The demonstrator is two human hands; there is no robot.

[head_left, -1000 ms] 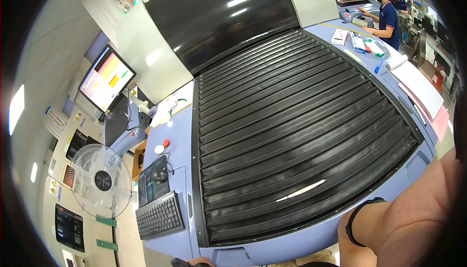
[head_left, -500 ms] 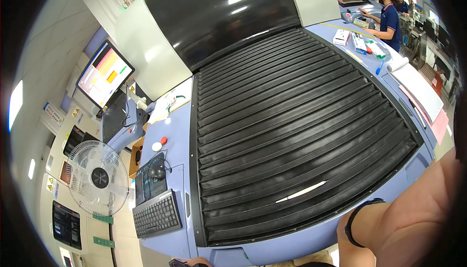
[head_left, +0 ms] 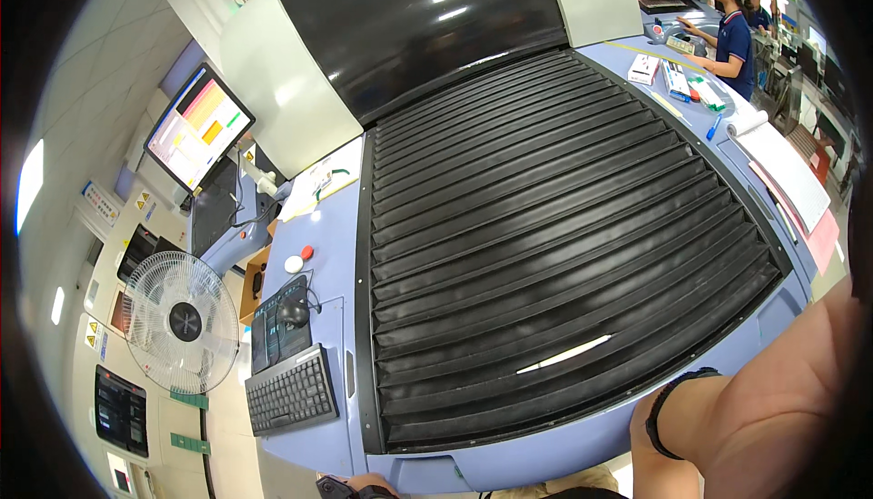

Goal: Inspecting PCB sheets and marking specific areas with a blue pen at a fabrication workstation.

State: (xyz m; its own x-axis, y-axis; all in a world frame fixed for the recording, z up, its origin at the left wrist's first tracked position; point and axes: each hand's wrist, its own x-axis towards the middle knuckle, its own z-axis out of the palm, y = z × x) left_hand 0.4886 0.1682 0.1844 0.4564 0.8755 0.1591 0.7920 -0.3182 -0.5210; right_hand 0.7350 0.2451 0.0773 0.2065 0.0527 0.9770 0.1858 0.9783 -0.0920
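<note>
Near the lower right edge, my right hand (head_left: 800, 372) is raised close to the camera. Its palm side shows, but the fingers run out of the picture. A thin black bracelet (head_left: 671, 415) circles that wrist, and the forearm comes up from below. Only a sliver of my left hand (head_left: 369, 480) appears at the bottom edge, beside a black watch-like thing (head_left: 335, 487); its fingers are hidden. Before me lies the black pleated bellows cover (head_left: 555, 254) of a large machine. Both hands appear nearest the pale blue front edge (head_left: 546, 456).
At left are a keyboard (head_left: 293, 392), a mouse (head_left: 293, 314), red (head_left: 307, 252) and white (head_left: 294, 264) round buttons, a monitor (head_left: 200, 128) and a fan (head_left: 185, 321). Small boxes (head_left: 643, 68) and an open notebook (head_left: 780, 167) lie at right. A person (head_left: 733, 40) stands beyond.
The whole view has shifted and tilted slightly. A little more of my left hand shows at the bottom edge. My right hand stays raised in nearly the same place.
</note>
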